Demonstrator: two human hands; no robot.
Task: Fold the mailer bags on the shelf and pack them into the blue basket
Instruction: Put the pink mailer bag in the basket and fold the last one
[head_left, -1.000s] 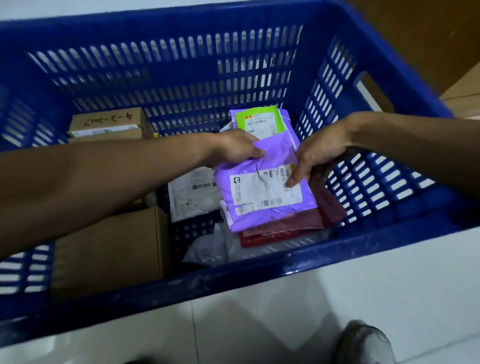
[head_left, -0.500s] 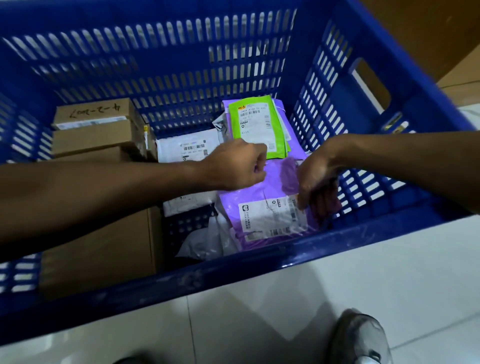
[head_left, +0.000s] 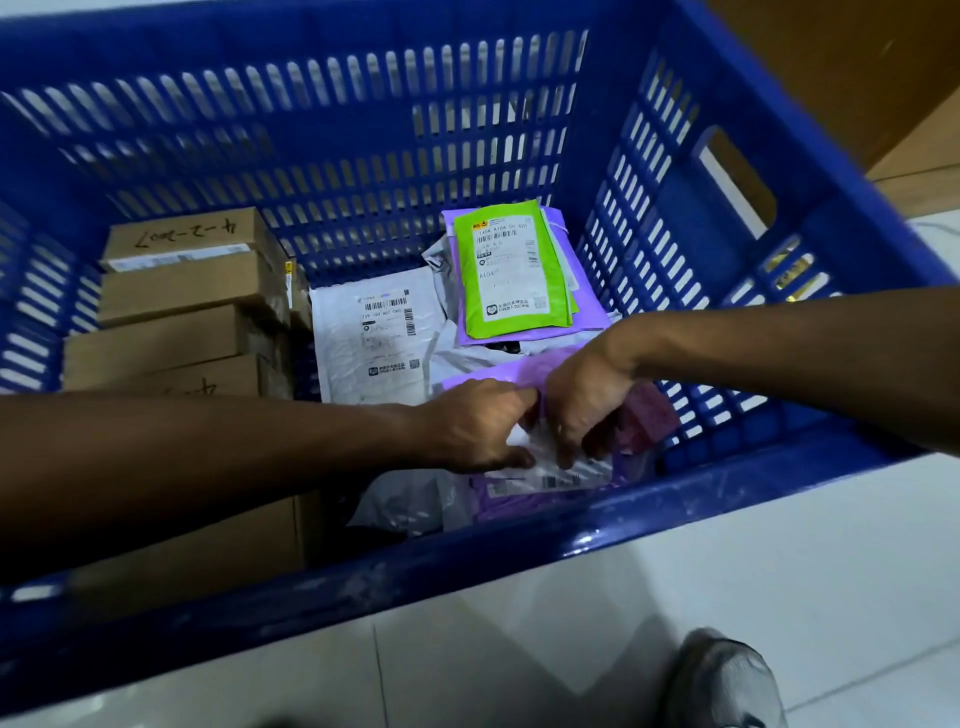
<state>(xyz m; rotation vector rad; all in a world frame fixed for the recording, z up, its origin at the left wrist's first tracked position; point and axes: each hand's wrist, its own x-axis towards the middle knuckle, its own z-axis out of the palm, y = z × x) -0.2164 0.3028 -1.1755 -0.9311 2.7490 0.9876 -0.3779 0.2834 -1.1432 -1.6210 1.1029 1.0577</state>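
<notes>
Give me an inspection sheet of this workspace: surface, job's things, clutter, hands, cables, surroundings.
Surface: pale tiled floor; the blue basket stands on it.
Job's things: purple mailer bag low in the basket's near right corner, under both hands; green mailer bag lies flat on another purple one toward the far wall; white mailer bag beside it.
Clutter: cardboard boxes stacked along the basket's left side; a dark red packet by the right wall.
Hands: left hand and right hand both press on the purple mailer bag.
Cables: nothing seen.
Surroundings: a shoe on the floor; brown panel at upper right.
</notes>
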